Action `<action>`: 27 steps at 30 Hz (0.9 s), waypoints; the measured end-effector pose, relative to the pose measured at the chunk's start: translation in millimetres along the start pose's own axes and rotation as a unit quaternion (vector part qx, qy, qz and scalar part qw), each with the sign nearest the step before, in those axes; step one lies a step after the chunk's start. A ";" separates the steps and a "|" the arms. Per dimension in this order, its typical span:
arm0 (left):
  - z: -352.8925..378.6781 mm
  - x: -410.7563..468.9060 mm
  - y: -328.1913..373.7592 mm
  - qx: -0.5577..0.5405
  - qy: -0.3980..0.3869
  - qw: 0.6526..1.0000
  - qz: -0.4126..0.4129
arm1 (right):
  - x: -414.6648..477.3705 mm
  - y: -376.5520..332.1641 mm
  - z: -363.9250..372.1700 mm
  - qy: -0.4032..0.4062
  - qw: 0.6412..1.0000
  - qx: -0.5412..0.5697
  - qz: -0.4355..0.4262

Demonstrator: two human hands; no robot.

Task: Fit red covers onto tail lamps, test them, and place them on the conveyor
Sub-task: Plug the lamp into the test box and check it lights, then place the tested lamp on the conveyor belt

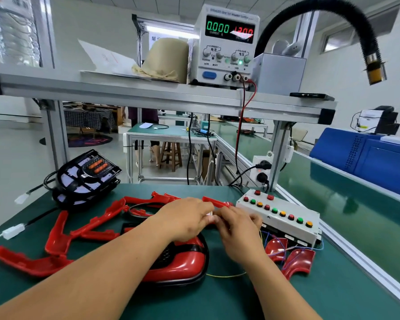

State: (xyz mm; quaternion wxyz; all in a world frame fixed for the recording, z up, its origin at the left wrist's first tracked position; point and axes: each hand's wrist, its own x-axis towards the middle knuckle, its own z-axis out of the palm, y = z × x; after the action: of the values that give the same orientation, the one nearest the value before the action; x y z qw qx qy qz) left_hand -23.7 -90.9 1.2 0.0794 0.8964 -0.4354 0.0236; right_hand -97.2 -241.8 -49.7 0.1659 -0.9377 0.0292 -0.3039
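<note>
1. This is a factory assembly-and-test workshop: a green-matted table (217, 296) sits under an aluminium-profile shelf (148, 91).
2. On the shelf at 12 o'clock stands a bench power supply (226, 45) with lit digits. At 4 o'clock lies a push-button test box (280, 213).
3. A green-belted conveyor (333, 192) runs along 3 o'clock, and more work tables (171, 132) stand beyond.

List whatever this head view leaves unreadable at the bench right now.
1. Head view: the small white part pinched between left hand and right hand; fingers hide most of it.
2. Head view: the covered tail lamp; the left forearm hides its left side.
3. Head view: the voltage readout on the power supply; glare blots some digits.
</note>
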 end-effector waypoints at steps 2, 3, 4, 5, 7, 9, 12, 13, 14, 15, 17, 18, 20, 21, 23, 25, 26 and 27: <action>-1.0 0.2 -0.5 0.018 0.003 1.000 0.000 | -0.3 -0.6 -1.0 -0.002 1.000 0.009 -0.001; -0.8 0.7 -0.9 0.026 0.006 1.000 -0.003 | 0.1 -0.8 -1.5 -0.002 1.000 0.013 0.001; -0.7 1.3 -1.1 0.032 0.010 0.999 -0.009 | 0.8 -0.5 -1.4 -0.003 1.000 0.016 0.001; -1.2 1.5 -1.7 0.035 0.015 0.999 -0.016 | 1.5 0.6 -1.2 -0.003 1.000 0.020 0.002; -2.9 2.1 -4.1 0.028 0.020 0.999 -0.033 | 2.1 2.3 -0.9 -0.004 1.000 0.027 0.007; -5.0 3.1 -6.5 0.015 0.016 0.999 -0.040 | 1.8 4.3 -0.3 0.005 0.999 0.031 0.017; -12.8 2.1 -8.9 -0.044 0.040 0.997 -0.054 | 2.7 7.9 -3.6 -0.003 0.997 -0.018 0.073; -18.8 1.1 -10.1 -0.091 0.062 0.992 -0.060 | 2.6 9.2 -5.3 -0.026 0.993 -0.059 0.096; -26.3 -0.4 -13.4 -0.137 0.093 0.984 -0.063 | 3.0 10.4 -6.3 -0.055 0.987 -0.102 0.113; -35.4 -3.5 -18.3 -0.172 0.133 0.974 -0.065 | 3.4 10.8 -7.2 -0.074 0.981 -0.138 0.117; -53.9 -15.6 -33.4 -0.241 0.234 0.939 -0.072 | 3.2 5.2 -9.3 -0.054 0.981 -0.166 0.085; -61.8 -24.5 -42.4 -0.295 0.285 0.908 -0.081 | 3.6 -0.8 -10.1 -0.030 0.986 -0.151 0.061; -72.4 -44.0 -59.9 -0.425 0.380 0.815 -0.106 | 6.1 -15.5 -10.0 -0.035 0.998 -0.041 0.026; -74.3 -54.8 -68.1 -0.485 0.426 0.755 -0.117 | 5.6 -24.2 -7.4 -0.072 0.997 0.036 0.022; -71.7 -75.5 -82.3 -0.584 0.501 0.626 -0.132 | 1.8 -41.0 1.1 -0.182 0.976 0.113 0.032; -62.2 -94.7 -92.0 -0.646 0.529 0.531 -0.146 | -2.2 -50.9 8.8 -0.264 0.951 0.143 0.075; -55.8 -103.3 -94.9 -0.670 0.534 0.494 -0.150 | -3.8 -53.2 11.1 -0.278 0.939 0.173 0.103; -49.5 -110.3 -97.2 -0.694 0.537 0.456 -0.151 | -4.4 -54.1 13.0 -0.277 0.928 0.212 0.130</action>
State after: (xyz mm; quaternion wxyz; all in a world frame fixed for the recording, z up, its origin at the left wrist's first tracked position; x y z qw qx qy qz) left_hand -14.5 61.9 25.9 0.8955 0.4065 -0.0364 0.1778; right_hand -95.7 -186.3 -44.3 0.4003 -0.9155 0.0387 -0.0065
